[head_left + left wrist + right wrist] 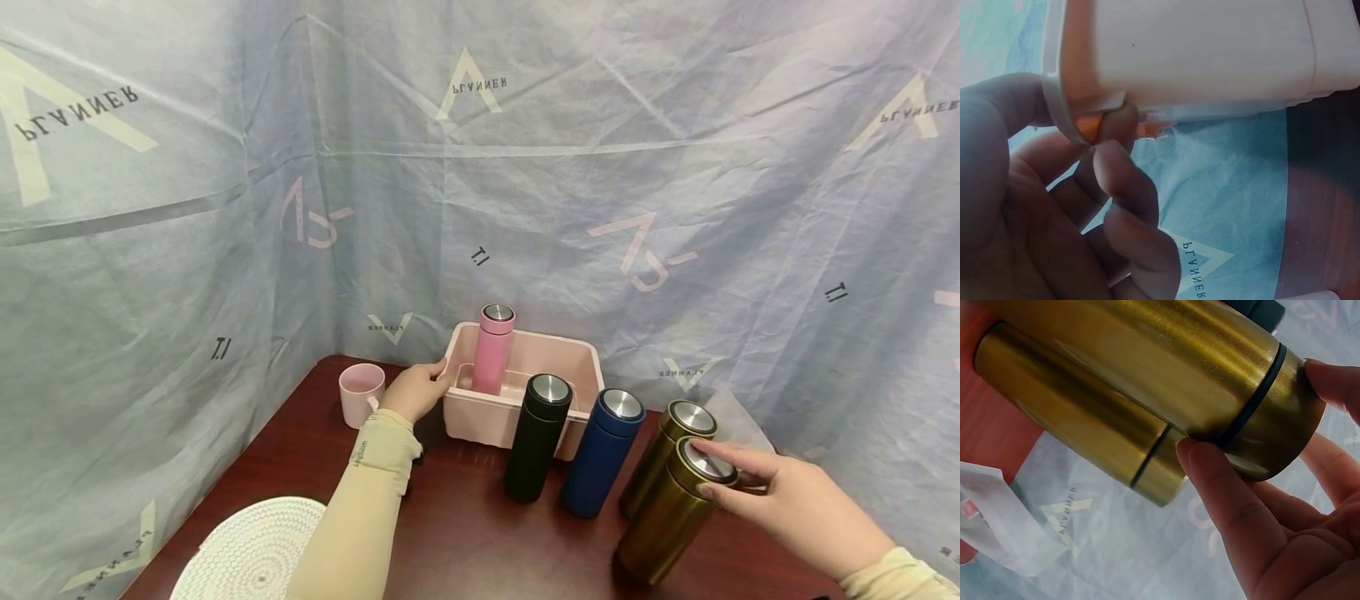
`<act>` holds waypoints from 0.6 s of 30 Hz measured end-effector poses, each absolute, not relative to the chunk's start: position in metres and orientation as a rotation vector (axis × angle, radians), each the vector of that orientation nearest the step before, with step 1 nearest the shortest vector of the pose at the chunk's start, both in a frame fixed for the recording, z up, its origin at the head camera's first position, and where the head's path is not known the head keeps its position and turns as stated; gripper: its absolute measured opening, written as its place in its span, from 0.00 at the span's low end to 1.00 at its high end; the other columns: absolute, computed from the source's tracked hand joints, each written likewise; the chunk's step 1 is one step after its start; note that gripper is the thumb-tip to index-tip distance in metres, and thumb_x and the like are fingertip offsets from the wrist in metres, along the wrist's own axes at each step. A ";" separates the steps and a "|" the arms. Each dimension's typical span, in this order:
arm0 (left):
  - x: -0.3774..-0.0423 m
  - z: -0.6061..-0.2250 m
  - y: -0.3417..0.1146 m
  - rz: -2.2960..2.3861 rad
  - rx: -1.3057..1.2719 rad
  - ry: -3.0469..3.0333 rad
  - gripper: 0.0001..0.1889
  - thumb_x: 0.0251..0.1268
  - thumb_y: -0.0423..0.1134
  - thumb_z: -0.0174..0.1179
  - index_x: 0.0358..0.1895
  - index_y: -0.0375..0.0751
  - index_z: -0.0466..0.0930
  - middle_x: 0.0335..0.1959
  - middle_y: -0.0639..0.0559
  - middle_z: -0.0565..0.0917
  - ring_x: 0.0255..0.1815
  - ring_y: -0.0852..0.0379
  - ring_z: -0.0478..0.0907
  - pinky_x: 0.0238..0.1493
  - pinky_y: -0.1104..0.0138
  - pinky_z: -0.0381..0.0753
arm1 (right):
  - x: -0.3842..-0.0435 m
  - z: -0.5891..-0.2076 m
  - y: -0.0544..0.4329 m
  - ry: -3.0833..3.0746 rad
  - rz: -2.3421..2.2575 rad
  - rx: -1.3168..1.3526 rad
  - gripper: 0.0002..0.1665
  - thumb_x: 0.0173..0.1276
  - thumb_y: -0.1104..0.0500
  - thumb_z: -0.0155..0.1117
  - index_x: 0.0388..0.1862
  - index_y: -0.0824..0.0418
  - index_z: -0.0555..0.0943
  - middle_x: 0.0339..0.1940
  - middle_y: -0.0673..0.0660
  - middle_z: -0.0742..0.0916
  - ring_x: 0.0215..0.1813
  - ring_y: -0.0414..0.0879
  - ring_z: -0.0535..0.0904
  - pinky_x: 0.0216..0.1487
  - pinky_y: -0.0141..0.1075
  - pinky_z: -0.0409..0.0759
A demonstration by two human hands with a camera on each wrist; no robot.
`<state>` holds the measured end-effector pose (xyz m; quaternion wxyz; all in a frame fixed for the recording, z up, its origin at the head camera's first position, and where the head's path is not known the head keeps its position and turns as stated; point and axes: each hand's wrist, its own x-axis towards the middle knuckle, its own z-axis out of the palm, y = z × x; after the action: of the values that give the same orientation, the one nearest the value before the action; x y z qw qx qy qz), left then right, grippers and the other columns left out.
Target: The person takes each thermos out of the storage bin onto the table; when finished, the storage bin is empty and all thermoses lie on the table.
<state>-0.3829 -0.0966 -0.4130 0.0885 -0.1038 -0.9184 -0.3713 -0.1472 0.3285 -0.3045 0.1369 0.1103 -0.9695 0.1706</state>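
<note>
My left hand [415,392] pinches the left rim of a pink plastic bin [480,421]; the left wrist view shows thumb and fingers at that rim [1054,69]. A pink thermos [492,354] stands upright inside the bin. In front of it a black thermos [534,450] and a blue thermos [602,458] stand on the table. My right hand [795,500] grips the silver-topped lid of the nearer gold thermos [660,525], thumb and fingers on opposite sides in the right wrist view. Close behind it is a second gold thermos [648,475], partly hidden.
A pink mug [352,404] stands left of the bin. At the table's left front lies a round white woven mat [240,550], partly covered by my left sleeve. Something white and papery [1010,519] sits behind the gold thermoses. Grey printed cloth [525,208] hangs around the table.
</note>
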 end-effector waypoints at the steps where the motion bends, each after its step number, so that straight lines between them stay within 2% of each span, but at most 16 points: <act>1: -0.383 -0.413 -0.096 -1.107 -0.305 -2.733 0.29 0.72 0.62 0.51 0.70 0.55 0.72 0.64 0.49 0.78 0.62 0.47 0.76 0.62 0.52 0.73 | -0.148 -0.306 0.329 -2.796 0.490 0.319 0.27 0.63 0.43 0.73 0.62 0.40 0.82 0.45 0.45 0.88 0.38 0.30 0.79 0.36 0.32 0.78; 9: -0.384 -0.414 -0.096 -1.105 -0.326 -2.726 0.31 0.71 0.64 0.50 0.70 0.53 0.72 0.64 0.48 0.78 0.62 0.47 0.77 0.61 0.52 0.74 | -0.152 -0.321 0.331 -2.799 0.514 0.315 0.28 0.62 0.44 0.74 0.62 0.42 0.83 0.50 0.51 0.87 0.40 0.30 0.80 0.37 0.32 0.79; 18: -0.384 -0.414 -0.097 -1.119 -0.332 -2.722 0.30 0.72 0.62 0.51 0.70 0.52 0.72 0.64 0.48 0.78 0.62 0.48 0.77 0.62 0.53 0.74 | -0.152 -0.325 0.330 -2.856 0.513 0.245 0.29 0.64 0.38 0.69 0.64 0.39 0.80 0.52 0.49 0.86 0.43 0.32 0.79 0.40 0.36 0.79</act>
<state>-0.3836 -0.0970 -0.4143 0.0897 -0.1116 -0.9154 -0.3763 -0.1522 0.3302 -0.3255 0.1147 0.0835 -0.9743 0.1749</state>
